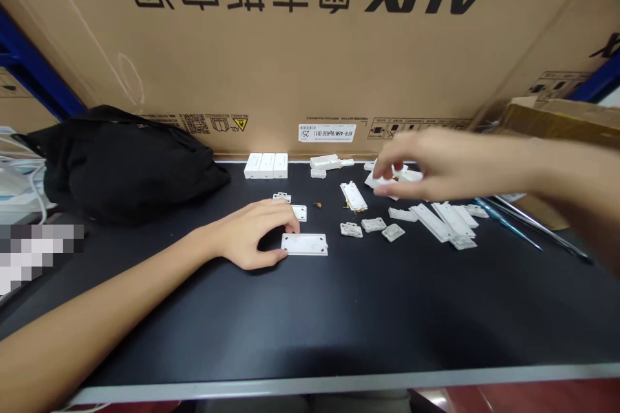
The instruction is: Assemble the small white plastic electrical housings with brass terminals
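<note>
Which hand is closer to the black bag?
Left. The left hand is on the table to the right of the black bag. The right hand is much farther to the bag's right, past the left hand.

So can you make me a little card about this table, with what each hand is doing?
Left hand: touching a white plate
Right hand: just above white parts, can't tell if holding one
Table: black
Also on table: white strips, blue tool, black bag
Behind: AUX carton
</note>
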The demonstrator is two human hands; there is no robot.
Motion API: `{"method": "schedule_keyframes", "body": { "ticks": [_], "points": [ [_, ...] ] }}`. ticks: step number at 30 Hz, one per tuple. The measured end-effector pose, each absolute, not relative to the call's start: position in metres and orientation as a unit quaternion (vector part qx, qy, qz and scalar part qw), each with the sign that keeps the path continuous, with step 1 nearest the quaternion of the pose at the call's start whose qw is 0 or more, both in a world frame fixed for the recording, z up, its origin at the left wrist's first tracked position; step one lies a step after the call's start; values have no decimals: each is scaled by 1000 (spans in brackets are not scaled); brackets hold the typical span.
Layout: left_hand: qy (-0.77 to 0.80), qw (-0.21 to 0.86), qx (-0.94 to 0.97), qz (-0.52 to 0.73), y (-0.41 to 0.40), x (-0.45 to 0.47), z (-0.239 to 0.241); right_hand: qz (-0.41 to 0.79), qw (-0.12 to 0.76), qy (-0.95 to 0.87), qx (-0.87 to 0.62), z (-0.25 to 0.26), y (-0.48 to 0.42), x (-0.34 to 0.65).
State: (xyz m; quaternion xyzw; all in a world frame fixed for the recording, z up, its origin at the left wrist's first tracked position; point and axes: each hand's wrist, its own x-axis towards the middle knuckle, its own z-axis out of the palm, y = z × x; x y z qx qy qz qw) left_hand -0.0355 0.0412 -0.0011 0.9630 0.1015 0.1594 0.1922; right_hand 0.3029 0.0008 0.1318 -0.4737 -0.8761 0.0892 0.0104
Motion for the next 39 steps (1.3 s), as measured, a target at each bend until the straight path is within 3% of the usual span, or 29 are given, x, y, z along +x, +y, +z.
{"method": "schedule_keyframes", "body": {
  "ticks": [7,12,18,24,27,31,34,39],
  "points": [
    [131,180,961,165,54,-47,-2,135,-67,-851,-503,67,-1,310],
    [163,165,959,159,60,-51,-3,121,-74,-857,-495,57,-2,315],
    [179,138,962,154,60,-50,-4,119,3,-881,-458,70,-16,278],
    [204,89,963,152,61,-51,-1,161,-5,-919,-359,58,-24,220],
    [199,66,962,177,55,-49,3,189,46,-914,-356,50,-12,219],
    [156,93,962,203,35,-38,8,110,131,-895,-412,37,16,236],
    [130,117,964,198,17,-26,7,32,122,-887,-444,22,31,241],
    [91,142,969,182,4,-14,-1,4,96,-886,-454,5,35,234]
  ]
}}
